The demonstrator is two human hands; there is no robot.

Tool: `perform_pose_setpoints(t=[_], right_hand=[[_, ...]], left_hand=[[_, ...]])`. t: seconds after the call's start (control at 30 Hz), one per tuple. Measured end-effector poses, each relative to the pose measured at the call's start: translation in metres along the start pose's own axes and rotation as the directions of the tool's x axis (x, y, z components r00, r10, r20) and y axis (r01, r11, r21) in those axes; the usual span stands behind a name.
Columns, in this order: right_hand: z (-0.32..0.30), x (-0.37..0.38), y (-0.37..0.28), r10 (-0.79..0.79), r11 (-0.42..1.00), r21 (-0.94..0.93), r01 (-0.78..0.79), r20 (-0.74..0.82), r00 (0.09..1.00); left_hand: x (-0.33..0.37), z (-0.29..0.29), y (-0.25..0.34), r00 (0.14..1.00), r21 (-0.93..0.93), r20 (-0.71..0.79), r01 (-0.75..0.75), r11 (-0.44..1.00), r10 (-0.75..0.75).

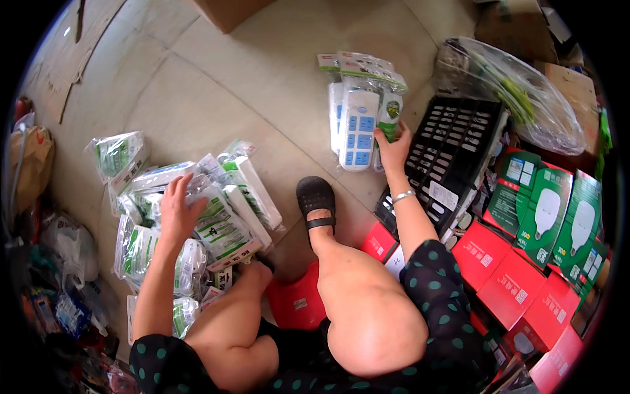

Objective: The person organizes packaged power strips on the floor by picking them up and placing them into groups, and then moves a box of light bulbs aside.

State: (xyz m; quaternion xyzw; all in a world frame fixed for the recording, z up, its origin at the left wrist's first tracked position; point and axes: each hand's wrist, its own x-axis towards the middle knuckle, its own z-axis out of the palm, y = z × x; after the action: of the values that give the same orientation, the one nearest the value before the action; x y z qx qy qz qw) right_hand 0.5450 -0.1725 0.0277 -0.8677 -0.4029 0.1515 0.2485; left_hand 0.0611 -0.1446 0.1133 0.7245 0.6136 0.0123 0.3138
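Note:
My right hand (396,152) grips the edge of a bagged power strip (359,128), white with blue socket faces. The strip lies on the tiled floor with other bagged strips close against it, their printed header cards pointing away from me. On my left is a heap of clear-bagged power strips (226,226) with green and white labels. Over this heap my left hand (178,211) rests with its fingers apart, touching the packages and holding none of them.
A black tray of small pale pieces (441,154) stands right of my right hand. Beyond it lies a clear plastic bag (525,98). Red and green bulb boxes (508,289) are stacked at the right. A cardboard box (230,12) is at the far edge; plastic bags (69,246) crowd the left.

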Motion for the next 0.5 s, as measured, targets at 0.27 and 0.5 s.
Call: perform_pose_setpoints(t=[0.27, 0.5], right_hand=[[0.023, -0.083, -0.1, -0.241, 0.916, 0.395, -0.069, 0.679, 0.693], [0.111, -0.17, -0.092, -0.218, 0.972, 0.233, -0.014, 0.928, 0.301]], left_hand=[[0.025, -0.005, 0.014, 0.909, 0.21, 0.339, 0.176, 0.962, -0.241], [0.019, 0.0, 0.01, 0.944, 0.096, 0.297, 0.121, 0.988, -0.145]])
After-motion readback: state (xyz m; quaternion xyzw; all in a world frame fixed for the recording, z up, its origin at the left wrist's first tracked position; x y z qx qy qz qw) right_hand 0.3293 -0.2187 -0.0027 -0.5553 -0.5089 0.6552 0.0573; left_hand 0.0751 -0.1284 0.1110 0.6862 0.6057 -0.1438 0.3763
